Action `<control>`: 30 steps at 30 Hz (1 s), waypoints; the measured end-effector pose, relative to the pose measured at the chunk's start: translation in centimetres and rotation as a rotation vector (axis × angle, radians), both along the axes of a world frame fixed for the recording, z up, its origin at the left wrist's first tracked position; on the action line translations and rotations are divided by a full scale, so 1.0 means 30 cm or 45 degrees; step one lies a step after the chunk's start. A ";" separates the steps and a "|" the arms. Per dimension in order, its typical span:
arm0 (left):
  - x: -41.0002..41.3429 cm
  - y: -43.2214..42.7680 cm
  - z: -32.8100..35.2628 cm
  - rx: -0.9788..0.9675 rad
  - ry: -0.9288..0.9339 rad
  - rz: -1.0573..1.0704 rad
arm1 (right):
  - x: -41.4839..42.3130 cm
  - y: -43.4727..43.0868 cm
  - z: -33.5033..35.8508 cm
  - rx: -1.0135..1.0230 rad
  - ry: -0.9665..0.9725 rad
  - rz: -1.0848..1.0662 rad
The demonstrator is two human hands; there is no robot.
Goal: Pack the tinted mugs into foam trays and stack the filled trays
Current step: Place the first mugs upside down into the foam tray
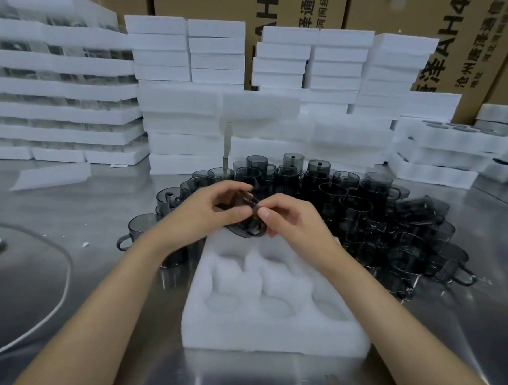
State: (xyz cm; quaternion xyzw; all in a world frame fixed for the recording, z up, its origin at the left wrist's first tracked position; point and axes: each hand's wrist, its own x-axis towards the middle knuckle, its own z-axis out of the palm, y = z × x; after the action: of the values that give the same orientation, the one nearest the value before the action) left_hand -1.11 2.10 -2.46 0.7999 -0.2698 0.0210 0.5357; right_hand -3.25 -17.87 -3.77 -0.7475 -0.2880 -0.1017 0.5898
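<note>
Left hand [213,208] and right hand [292,221] both have fingers curled round one smoky, translucent mug [249,229], held tilted just above the far edge of the soft white foam tray [269,334], whose rounded recesses stand unfilled. The tray lies on a reflective metal table [95,272]. Open surface runs left to a white cable [63,270], a heap of tinted mugs [349,203] crowds the far and right sides, and blocky foam stacks [185,124] wall the rear.

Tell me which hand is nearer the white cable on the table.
Left. The left hand is right of the cable, holding a tinted mug over the far end of the foam tray; the right hand holds the same mug, farther right again.
</note>
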 end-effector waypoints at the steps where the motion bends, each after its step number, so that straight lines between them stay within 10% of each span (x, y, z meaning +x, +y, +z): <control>1: -0.001 0.025 0.007 0.035 0.025 -0.036 | -0.001 0.003 -0.001 -0.015 -0.010 0.037; 21: -0.003 0.090 0.024 0.771 -0.036 -0.197 | -0.006 0.016 -0.010 -0.467 -0.261 0.165; 30: -0.010 0.046 -0.005 0.722 -0.034 -0.226 | -0.021 0.026 0.010 -0.783 -0.099 0.077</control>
State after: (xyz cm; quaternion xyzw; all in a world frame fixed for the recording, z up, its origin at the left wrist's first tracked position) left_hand -1.41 3.47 -2.61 0.8906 -0.3408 -0.0915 0.2869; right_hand -3.89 -17.10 -3.46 -0.8777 -0.3495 -0.0206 0.3272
